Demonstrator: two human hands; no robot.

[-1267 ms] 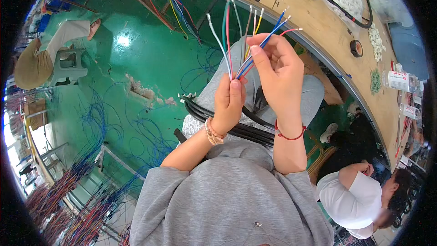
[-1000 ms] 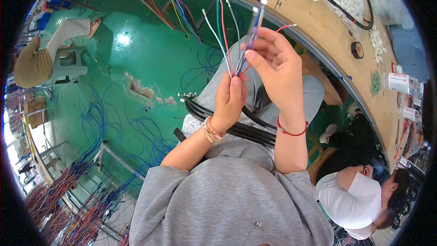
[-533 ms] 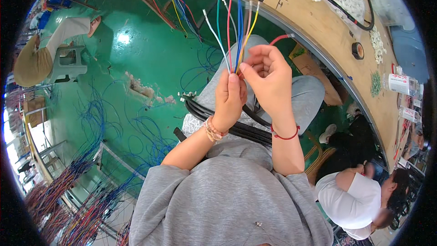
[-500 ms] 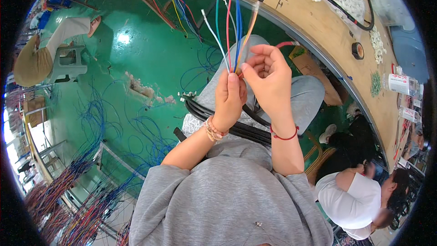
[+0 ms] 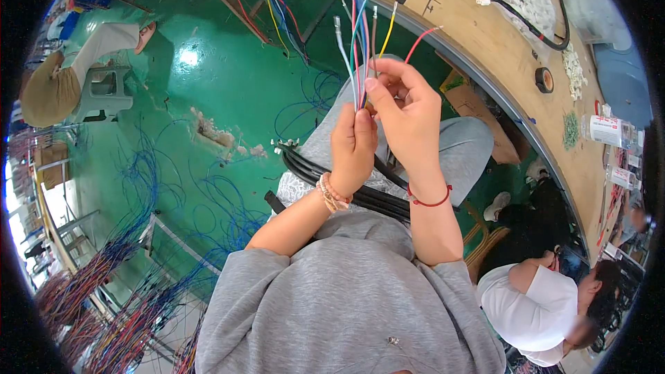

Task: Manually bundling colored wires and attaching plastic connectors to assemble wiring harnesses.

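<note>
The left hand [image 5: 353, 147] was closed around a bunch of coloured wires [image 5: 360, 48], gripping them low so their tipped ends fanned upward in front of the chest. The right hand [image 5: 409, 114] pinched at the same bunch just above, thumb and forefinger pressed on one or two strands, apparently sorting them. Picking out a single wire seemed to be the step in hand; the next move would call for a fine pull without loosening the rest. Black cables [image 5: 325, 176] lay across the lap. Beyond curved a wooden workbench [image 5: 485, 34] with a tape roll [image 5: 544, 79]; the green floor [image 5: 208, 83] lay below, and another person [image 5: 533, 305] sat nearby.
</note>
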